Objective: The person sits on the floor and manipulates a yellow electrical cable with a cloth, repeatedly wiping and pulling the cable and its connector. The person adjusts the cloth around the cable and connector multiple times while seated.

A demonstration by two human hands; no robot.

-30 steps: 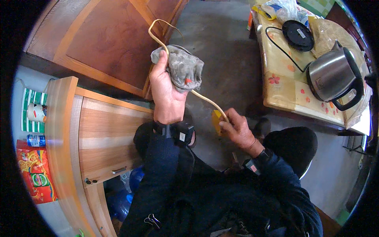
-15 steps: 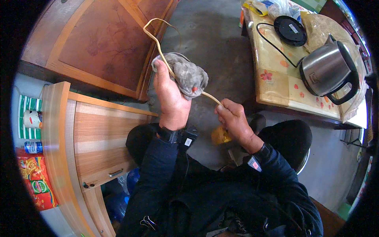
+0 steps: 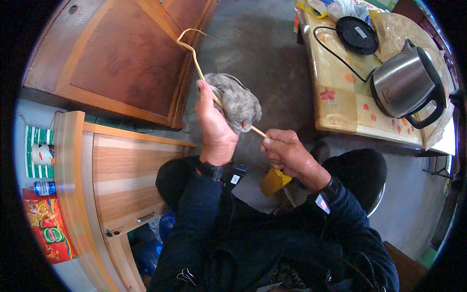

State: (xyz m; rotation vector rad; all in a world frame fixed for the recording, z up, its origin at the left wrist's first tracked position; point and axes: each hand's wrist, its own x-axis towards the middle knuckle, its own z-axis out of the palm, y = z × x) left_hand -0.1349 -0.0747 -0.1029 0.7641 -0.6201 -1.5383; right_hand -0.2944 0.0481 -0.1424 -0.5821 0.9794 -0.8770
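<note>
My left hand point(image 3: 215, 127) is closed around a bunched grey rag point(image 3: 238, 103), its thumb lying along the left side. A cream-coloured cord point(image 3: 194, 57) runs through the rag. Beyond my left hand, the cord's free length bends and loops toward the wooden cabinet at upper left. My right hand point(image 3: 292, 153) pinches the same cord just below the rag, thumb on top. Only a short stretch of cord shows between the rag and the right fingers. What lies inside the right fist past the pinch is hidden.
To the right, a cloth-covered table point(image 3: 340, 117) bears a steel kettle point(image 3: 406, 82) and its black base point(image 3: 357, 36). A wooden cabinet point(image 3: 131, 63) stands at upper left, a lighter wooden cabinet point(image 3: 131, 170) at left. Below my right hand sits a yellow box point(image 3: 275, 182).
My left hand and the rag have shifted slightly down and right, toward my right hand. The cord stretch between them looks shorter. More of the yellow box shows.
</note>
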